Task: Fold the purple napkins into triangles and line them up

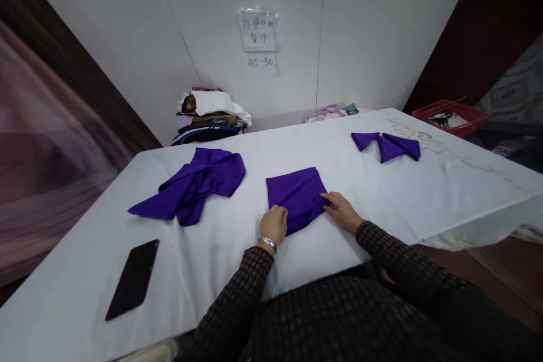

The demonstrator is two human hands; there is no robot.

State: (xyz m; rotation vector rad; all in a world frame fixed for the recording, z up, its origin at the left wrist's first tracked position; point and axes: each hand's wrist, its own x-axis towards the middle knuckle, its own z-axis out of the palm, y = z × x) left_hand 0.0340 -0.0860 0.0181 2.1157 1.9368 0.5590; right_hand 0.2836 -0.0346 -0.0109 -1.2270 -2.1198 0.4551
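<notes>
A folded purple cloth lies flat on the white table right in front of me. My left hand, with a silver bracelet at the wrist, pinches the cloth's near left corner with curled fingers. My right hand presses on the cloth's right corner, fingers closed on the fabric. A crumpled heap of purple cloths rests to the left. A purple cloth folded into a pointed shape sits at the far right.
A black phone lies near the table's front left edge. A stack of folded fabrics sits against the back wall beside more cloth. A red basket stands at the far right. A paper sign hangs on the wall.
</notes>
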